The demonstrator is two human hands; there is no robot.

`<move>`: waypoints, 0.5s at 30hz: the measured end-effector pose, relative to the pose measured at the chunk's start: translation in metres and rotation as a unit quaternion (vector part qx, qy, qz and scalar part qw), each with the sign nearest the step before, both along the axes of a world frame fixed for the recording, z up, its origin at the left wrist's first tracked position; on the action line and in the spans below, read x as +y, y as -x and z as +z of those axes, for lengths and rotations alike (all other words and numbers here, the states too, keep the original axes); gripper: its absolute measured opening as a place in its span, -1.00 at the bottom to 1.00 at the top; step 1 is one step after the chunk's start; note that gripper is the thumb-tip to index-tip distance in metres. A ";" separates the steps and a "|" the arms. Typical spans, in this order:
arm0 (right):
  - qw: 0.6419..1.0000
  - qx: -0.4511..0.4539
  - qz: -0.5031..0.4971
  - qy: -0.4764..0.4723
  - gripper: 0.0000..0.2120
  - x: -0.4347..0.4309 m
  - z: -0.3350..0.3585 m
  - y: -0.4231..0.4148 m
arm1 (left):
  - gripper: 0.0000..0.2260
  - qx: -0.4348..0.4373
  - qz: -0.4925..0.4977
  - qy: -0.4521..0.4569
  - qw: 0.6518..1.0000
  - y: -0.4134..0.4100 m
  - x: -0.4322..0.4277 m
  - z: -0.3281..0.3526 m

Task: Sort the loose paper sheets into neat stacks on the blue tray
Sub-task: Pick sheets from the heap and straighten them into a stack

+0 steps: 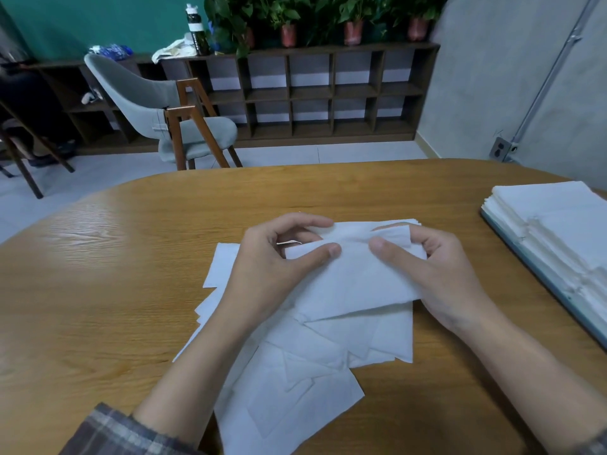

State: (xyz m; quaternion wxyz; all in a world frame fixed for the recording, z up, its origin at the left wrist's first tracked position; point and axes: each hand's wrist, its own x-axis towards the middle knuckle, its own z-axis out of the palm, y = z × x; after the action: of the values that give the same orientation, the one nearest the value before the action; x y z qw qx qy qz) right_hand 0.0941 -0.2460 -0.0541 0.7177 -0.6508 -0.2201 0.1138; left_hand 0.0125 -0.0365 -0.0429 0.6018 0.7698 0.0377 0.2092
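My left hand (279, 261) and right hand (441, 270) each pinch the top sheet (354, 280), so I'd lift just that one toward the blue tray (525, 257) at 3 o'clock.

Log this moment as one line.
left hand: pinches white paper sheet | right hand: pinches same sheet | loose white paper pile: on oval wooden table | blue tray: right, holds neat white paper stacks

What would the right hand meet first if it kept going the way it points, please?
Probably the left hand, thumb facing the right hand across the paper sheet both pinch; depth is unclear.
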 end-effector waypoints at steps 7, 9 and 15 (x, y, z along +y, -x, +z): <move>0.997 0.028 0.066 0.014 -0.75 0.000 -0.001 0.000 | -0.78 0.006 0.022 0.005 1.000 -0.002 0.000 -0.002; 0.998 0.020 0.060 0.020 -0.75 0.000 -0.002 0.000 | -0.80 0.002 0.025 -0.004 1.000 -0.003 0.001 -0.004; 0.999 -0.020 0.030 0.030 -0.82 0.003 0.001 0.005 | -0.84 -0.005 0.052 -0.042 0.998 -0.004 -0.001 -0.006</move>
State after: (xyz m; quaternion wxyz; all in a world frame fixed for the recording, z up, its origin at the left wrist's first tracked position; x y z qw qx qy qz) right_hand 0.0894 -0.2430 -0.0529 0.6896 -0.6673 -0.2502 0.1291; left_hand 0.0169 -0.0370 -0.0489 0.5575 0.7903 0.0663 0.2455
